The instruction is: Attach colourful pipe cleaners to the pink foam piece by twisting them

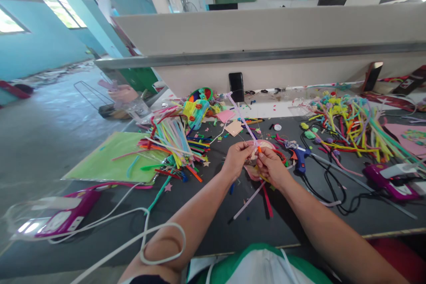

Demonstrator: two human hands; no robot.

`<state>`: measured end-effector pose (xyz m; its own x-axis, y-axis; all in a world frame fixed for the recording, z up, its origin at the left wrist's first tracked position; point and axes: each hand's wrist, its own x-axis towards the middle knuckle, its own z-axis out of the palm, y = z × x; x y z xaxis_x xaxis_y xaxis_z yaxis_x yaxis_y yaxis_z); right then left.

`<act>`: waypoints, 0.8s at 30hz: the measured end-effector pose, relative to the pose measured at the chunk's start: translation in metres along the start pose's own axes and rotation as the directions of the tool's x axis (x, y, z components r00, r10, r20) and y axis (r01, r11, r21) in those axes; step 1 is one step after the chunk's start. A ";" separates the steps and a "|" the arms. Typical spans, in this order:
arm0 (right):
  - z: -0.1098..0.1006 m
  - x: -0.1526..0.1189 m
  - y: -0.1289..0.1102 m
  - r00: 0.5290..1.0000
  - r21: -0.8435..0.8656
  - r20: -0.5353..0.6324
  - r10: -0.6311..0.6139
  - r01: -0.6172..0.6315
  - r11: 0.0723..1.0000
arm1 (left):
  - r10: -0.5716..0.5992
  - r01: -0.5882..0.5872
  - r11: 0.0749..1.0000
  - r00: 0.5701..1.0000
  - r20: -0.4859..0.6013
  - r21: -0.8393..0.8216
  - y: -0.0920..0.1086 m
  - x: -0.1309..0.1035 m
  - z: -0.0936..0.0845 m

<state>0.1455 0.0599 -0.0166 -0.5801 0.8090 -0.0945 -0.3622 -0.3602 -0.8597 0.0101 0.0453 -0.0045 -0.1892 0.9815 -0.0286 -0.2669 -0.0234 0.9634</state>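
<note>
Over the middle of the dark tabletop, my left hand (238, 158) pinches a long lilac pipe cleaner (242, 117) near its lower end. The stem rises away from me, slanting left. Close beside it, my right hand (271, 166) is closed at the same lower end, with a small orange tip (259, 149) at its fingertips; its kind is unclear. A pink piece (252, 172) lies beneath both hands, partly hidden by them. Nearer me are a pale lilac pipe cleaner (248, 202) and a red strip (267, 202).
A blue glue gun (301, 159) with black cords lies right of my hands. Pipe cleaners are heaped at left (176, 135) and right (354, 124). Purple power strips (68, 213) (389, 182) sit at both sides. A phone (236, 86) leans against the white partition (199, 75); a white cable (163, 230) loops by my left arm.
</note>
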 end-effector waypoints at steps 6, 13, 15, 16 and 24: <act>-0.001 0.002 0.000 1.000 -0.034 -0.019 0.015 -0.015 0.999 | -0.006 0.006 0.999 1.000 0.005 0.032 0.002 0.000 0.001; -0.003 0.000 0.002 1.000 -0.063 0.001 0.022 -0.022 0.998 | -0.005 0.003 0.999 0.999 0.038 0.050 0.003 -0.001 -0.006; -0.004 0.000 0.003 0.999 -0.066 0.022 0.023 -0.021 0.998 | -0.008 0.007 1.000 0.999 0.052 0.010 0.003 -0.001 -0.008; -0.004 0.000 0.003 0.999 -0.067 0.027 0.024 -0.022 0.998 | -0.017 0.018 1.000 0.998 0.062 -0.014 0.003 0.000 -0.009; -0.004 0.003 0.006 0.999 -0.104 0.014 -0.032 0.033 0.994 | -0.061 0.083 0.988 0.985 0.164 -0.131 0.004 0.000 -0.007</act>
<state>0.1446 0.0621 -0.0239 -0.5785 0.8135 -0.0600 -0.3036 -0.2830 -0.9098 0.0024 0.0436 -0.0029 -0.0153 0.9989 -0.0433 -0.4029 0.0335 0.9146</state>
